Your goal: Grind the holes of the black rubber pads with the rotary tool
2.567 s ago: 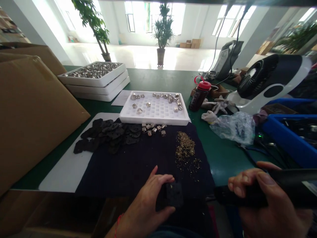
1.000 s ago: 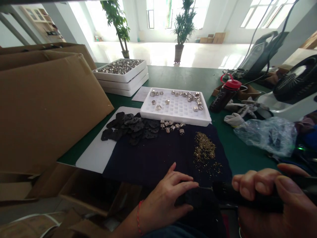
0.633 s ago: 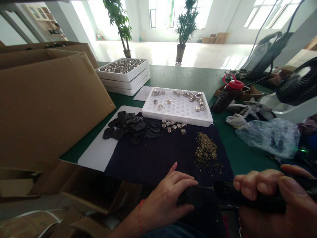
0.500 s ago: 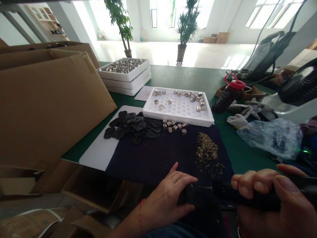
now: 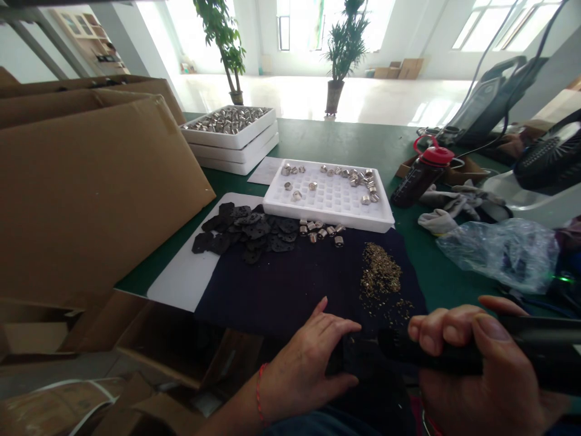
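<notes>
My left hand (image 5: 306,357) presses down on a flat black rubbery piece (image 5: 358,357), which lies at the near edge of a dark navy cloth (image 5: 281,303). My right hand (image 5: 467,357) grips a black handheld rotary tool (image 5: 431,357), and its tip meets the black piece at the right side. The contact point is mostly hidden by the tool and my fingers. More black pieces (image 5: 247,230) lie heaped at the far left of the cloth. Small silver metal fittings (image 5: 318,231) sit in a row next to them, and brass-coloured shavings (image 5: 380,275) form a pile on the right.
A white foam tray (image 5: 327,203) holds scattered fittings beyond the cloth, with stacked white trays (image 5: 229,136) behind it. Large cardboard sheets (image 5: 86,194) lean at the left. A bottle (image 5: 422,175), gloves (image 5: 454,206) and a plastic bag (image 5: 499,254) lie on the green bench (image 5: 331,142).
My right hand and the tool have slid left, closer to the black piece. My left hand stays on the piece. The whole scene has shifted slightly right in view.
</notes>
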